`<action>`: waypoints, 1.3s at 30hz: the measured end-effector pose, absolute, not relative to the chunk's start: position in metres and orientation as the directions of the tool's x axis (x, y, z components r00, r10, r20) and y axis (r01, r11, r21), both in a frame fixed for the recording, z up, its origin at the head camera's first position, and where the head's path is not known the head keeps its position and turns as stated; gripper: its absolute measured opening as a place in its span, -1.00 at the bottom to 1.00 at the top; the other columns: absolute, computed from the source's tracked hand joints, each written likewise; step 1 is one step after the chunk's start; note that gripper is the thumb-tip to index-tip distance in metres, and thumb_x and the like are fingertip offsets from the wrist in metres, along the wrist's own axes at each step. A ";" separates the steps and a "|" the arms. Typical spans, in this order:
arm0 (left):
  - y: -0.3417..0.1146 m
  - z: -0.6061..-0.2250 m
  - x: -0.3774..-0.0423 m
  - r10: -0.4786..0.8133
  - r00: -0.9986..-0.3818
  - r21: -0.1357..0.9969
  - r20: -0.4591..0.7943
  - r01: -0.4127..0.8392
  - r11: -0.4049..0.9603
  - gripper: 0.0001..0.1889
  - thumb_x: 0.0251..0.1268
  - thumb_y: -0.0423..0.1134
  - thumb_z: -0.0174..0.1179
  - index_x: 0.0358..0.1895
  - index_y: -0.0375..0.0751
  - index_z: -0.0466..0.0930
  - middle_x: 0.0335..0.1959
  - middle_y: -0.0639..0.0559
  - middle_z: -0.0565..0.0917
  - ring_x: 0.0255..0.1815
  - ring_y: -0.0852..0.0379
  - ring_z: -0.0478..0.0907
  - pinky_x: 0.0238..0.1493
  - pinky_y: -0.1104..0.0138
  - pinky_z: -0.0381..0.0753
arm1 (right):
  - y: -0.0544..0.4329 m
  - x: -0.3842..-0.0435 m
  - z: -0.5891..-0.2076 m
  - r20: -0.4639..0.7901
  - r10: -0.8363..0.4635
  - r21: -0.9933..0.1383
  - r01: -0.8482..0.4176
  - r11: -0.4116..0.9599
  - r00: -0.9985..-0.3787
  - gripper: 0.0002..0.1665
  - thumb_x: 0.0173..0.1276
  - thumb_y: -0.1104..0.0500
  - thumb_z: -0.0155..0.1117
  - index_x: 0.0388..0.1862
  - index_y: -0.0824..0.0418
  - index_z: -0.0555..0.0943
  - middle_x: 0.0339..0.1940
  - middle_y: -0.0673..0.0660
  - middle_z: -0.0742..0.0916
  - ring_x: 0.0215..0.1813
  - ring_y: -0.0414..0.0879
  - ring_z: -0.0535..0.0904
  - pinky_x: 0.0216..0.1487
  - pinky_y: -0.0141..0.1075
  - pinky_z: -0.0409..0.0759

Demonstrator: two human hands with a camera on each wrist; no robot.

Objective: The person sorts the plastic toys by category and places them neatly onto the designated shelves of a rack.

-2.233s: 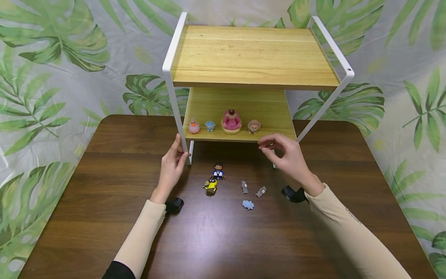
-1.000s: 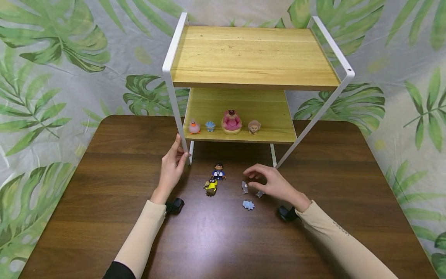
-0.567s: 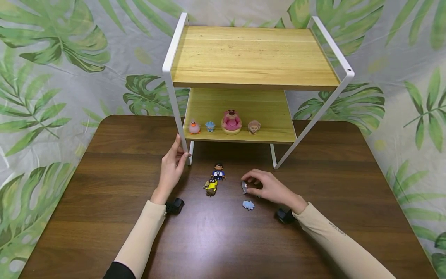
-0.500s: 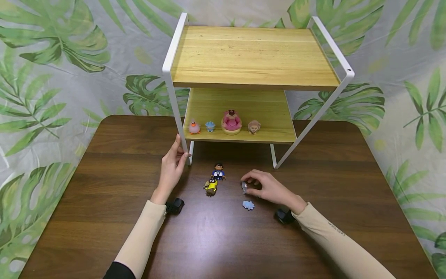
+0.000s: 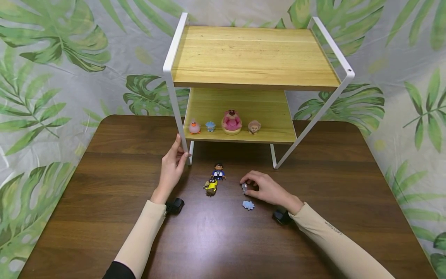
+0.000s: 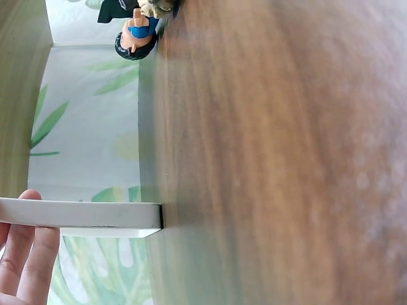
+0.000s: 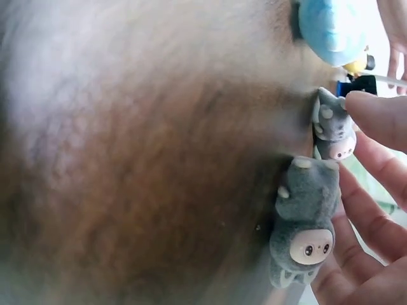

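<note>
My left hand [image 5: 170, 166] grips the white metal leg [image 6: 108, 215] of a small two-tier shelf rack, fingers wrapped at its front left. On the tabletop, the thumb and index finger of my right hand [image 5: 267, 190] pinch a small grey plush-like figurine [image 7: 334, 127] with a pale face, lying on its back. A second grey figurine [image 7: 308, 210] lies beneath that hand, hidden from the head view. Just in front is a light blue spiky figurine [image 5: 248, 205]. Left of these lie a yellow-and-brown figurine [image 5: 210, 187] and a toy man in blue [image 5: 218, 171].
On the rack's lower board [image 5: 240, 99] stand a pink duck [image 5: 194, 127], a small blue figurine [image 5: 210, 126], a pink bear in a seat [image 5: 231, 122] and a brown-maned figurine [image 5: 254, 126]. The upper board [image 5: 254, 54] overhangs them. Leaf-print cloth [image 5: 69, 35] hangs behind the table.
My right hand has come down from the lower board's front edge to the tabletop and closed in on a grey figurine. My left hand has stayed at the leg.
</note>
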State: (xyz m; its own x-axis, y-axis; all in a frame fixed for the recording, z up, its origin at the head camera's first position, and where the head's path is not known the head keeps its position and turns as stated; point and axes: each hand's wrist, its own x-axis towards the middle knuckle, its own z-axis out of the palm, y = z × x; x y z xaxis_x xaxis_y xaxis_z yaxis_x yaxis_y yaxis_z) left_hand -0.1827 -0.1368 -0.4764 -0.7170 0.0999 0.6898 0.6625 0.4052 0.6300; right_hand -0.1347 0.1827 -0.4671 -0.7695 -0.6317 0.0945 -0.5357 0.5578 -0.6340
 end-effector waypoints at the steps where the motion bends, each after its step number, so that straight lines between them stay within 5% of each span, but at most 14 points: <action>1: -0.137 -0.476 -0.182 0.102 -0.720 0.631 0.687 0.660 0.409 0.03 0.20 -0.60 0.19 0.48 0.53 -0.05 -0.40 -0.25 0.53 -0.40 -0.12 0.62 -0.38 0.05 0.69 | 0.182 -0.135 -0.467 0.095 -0.632 -0.630 -0.538 0.560 -0.769 -0.69 0.18 0.29 0.41 -0.08 0.23 0.61 -0.14 0.07 0.64 -0.12 -0.08 0.56 -0.09 -0.21 0.59; 11: -0.138 -0.476 -0.182 0.115 -0.724 0.626 0.680 0.655 0.423 -0.01 0.23 -0.58 0.17 0.50 0.46 -0.05 -0.40 -0.23 0.53 -0.39 -0.11 0.62 -0.35 0.08 0.69 | 0.180 -0.134 -0.468 0.083 -0.616 -0.610 -0.529 0.590 -0.783 -0.72 0.20 0.27 0.38 -0.09 0.20 0.61 -0.14 0.02 0.63 -0.12 -0.13 0.56 -0.10 -0.27 0.59; 30: -0.136 -0.478 -0.183 0.095 -0.698 0.619 0.710 0.682 0.389 0.08 0.12 -0.68 0.19 0.49 0.48 -0.04 -0.44 -0.28 0.52 -0.45 -0.19 0.61 -0.43 -0.01 0.67 | 0.182 -0.135 -0.456 0.206 -0.578 -0.749 -0.508 0.425 -0.789 -0.73 0.16 0.40 0.34 -0.12 0.32 0.60 -0.13 0.06 0.61 -0.18 -0.16 0.62 -0.15 -0.25 0.66; 39: -0.127 -0.450 -0.167 0.100 -0.696 0.612 0.711 0.682 0.400 0.10 0.09 -0.76 0.14 0.51 0.41 -0.04 -0.44 -0.36 0.49 -0.45 -0.29 0.58 -0.41 -0.09 0.64 | 0.180 -0.131 -0.435 0.246 -0.568 -0.772 -0.513 0.375 -0.785 -0.69 0.14 0.52 0.30 -0.10 0.39 0.58 -0.07 0.17 0.57 -0.17 0.00 0.61 -0.17 -0.20 0.68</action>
State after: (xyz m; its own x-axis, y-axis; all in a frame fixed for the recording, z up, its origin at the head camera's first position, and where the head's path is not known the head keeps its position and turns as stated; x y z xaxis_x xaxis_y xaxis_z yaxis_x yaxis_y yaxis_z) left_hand -0.1670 -0.1274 -0.4498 -0.6963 0.0999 0.7108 0.6823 0.3996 0.6122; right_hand -0.1310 0.1798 -0.4350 -0.7853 -0.5683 0.2455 -0.5130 0.3753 -0.7720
